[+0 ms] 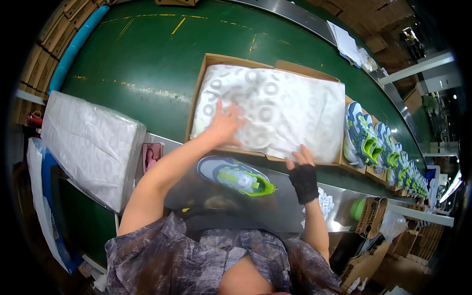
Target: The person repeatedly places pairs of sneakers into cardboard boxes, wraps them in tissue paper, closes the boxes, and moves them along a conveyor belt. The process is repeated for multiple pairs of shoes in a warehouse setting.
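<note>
Here, a green belt (pixel 147 64) carries an open box (pixel 209 61) lined with white printed paper (pixel 285 108). The left hand (pixel 225 124) lies spread flat on the paper; the gloved right hand (pixel 301 167), fingers loosely open, touches its near edge. A grey-green shoe (pixel 236 175) lies just below the box.

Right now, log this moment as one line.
left hand flat on tissue paper | right hand at box edge | shoe on counter
</note>
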The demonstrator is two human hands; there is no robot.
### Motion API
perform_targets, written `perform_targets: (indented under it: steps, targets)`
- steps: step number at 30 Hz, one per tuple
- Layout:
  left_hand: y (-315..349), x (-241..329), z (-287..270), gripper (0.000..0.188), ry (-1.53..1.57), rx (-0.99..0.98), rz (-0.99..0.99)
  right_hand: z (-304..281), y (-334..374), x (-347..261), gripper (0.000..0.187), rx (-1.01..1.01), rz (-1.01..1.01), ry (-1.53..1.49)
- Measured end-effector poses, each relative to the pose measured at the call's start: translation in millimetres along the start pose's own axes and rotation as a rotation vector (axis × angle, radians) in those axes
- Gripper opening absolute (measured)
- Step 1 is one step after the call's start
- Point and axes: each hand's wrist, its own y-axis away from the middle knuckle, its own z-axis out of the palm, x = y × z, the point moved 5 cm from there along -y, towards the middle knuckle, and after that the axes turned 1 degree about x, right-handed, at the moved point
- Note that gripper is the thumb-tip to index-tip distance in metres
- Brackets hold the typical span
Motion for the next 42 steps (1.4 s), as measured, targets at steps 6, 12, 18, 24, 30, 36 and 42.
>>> perform_targets:
  steps: [6,12,18,24,30,36,42]
  targets:
    - [2.7,-39.5,4.3,0.07,-0.243,-0.017,-0.26,-29.9,49.3,-23.6,0.021,0.107,0.145,-0.142]
    - [86.0,20.4,-15.1,0.075,0.927,-0.15,-0.017,72.4,127.8,6.6,0.045,-0.366,1.204,-1.033]
    - [123.9,26.1,-42.9,0.07,1.257,0.033,-0.284,22.5,35.2,-66.2,0.051,-0.393,0.729,-1.38]
    - [106.1,-11.1,-92.9,0.073,1.303,0.254,-0.37,20.2,22.5,-78.0,0.039,-0.463,0.608,-1.179]
    - [4.1,-61.8,-44.8,0.064,1.886,0.536,-0.665,51.1,63.5,-33.5,0.038,-0.398,0.891,-1.159]
    - [-36.6,-17.5,77.8,0.063,1.555,-0.052,-0.912,76.9,67.4,-6.3,0.043,-0.078,1.241,-1.421]
    - [-7.1,5.5,-11.4,0.043,1.947,0.127,-0.469,57.0,21.8,29.3,0.025,0.089,0.97,-0.644]
